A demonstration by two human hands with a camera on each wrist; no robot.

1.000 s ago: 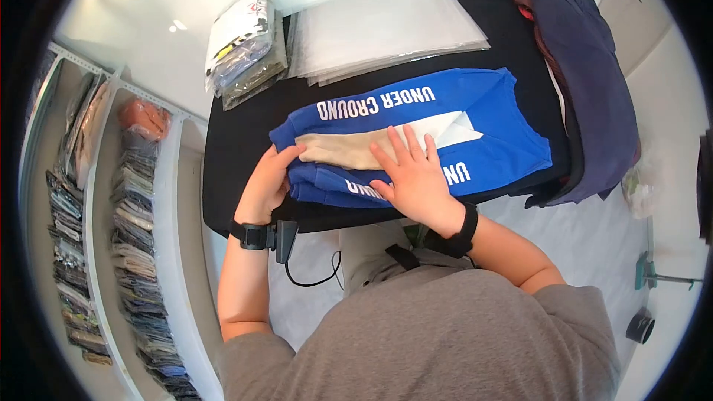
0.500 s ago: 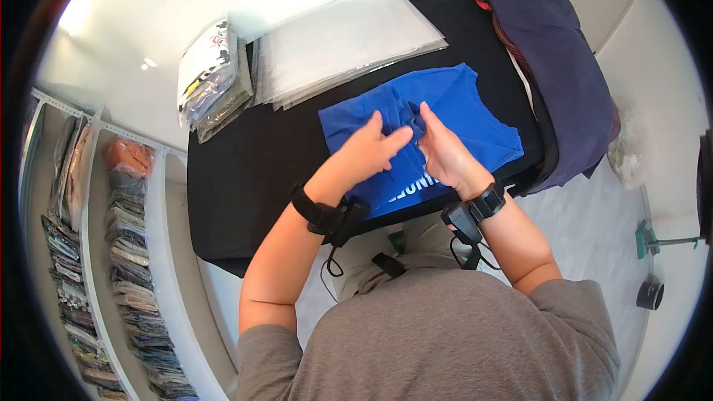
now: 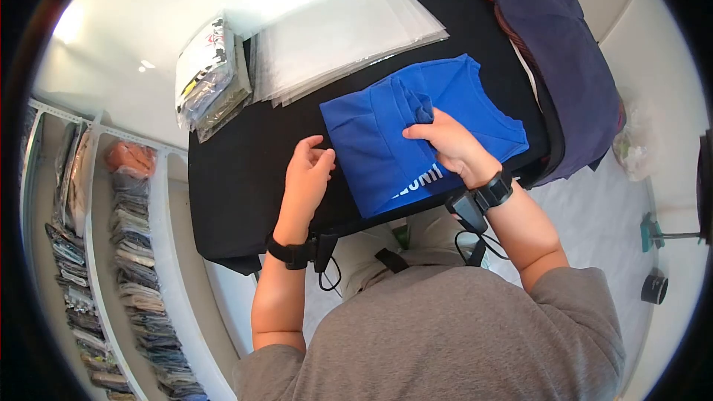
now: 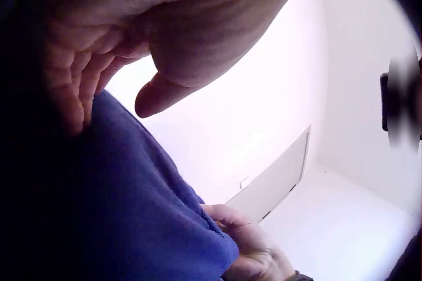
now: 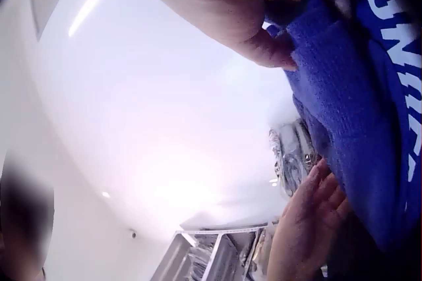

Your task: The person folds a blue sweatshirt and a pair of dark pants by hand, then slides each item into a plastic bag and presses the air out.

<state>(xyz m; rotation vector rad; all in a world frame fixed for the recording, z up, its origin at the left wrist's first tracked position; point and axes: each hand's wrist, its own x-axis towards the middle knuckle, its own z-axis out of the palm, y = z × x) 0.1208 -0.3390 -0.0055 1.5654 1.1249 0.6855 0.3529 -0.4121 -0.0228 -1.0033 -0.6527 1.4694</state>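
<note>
A blue garment (image 3: 371, 130) lies folded over on the black-covered table, part of its white lettering showing along the near edge. My right hand (image 3: 459, 147) grips the cuffs at the middle of the garment, thumb on top; the right wrist view shows the thumb against the ribbed blue fabric (image 5: 336, 77). Beside the garment's left edge is my left hand (image 3: 306, 182), fingers loosely bent and holding nothing. In the left wrist view the left hand (image 4: 165, 30) hovers by the blue cloth (image 4: 151, 195), thumb apart from the fingers.
Clear plastic bags (image 3: 342, 37) lie stacked at the table's back, beside packed garments (image 3: 212, 78). Dark clothing (image 3: 553, 67) is heaped over the right end of the black cloth (image 3: 238, 178). Shelves of bagged clothes (image 3: 141, 252) stand at the left.
The garment's lower part with the sleeve ends has been folded over to the right. My left hand has let go and drawn back left; my right hand has taken hold of the cuffs.
</note>
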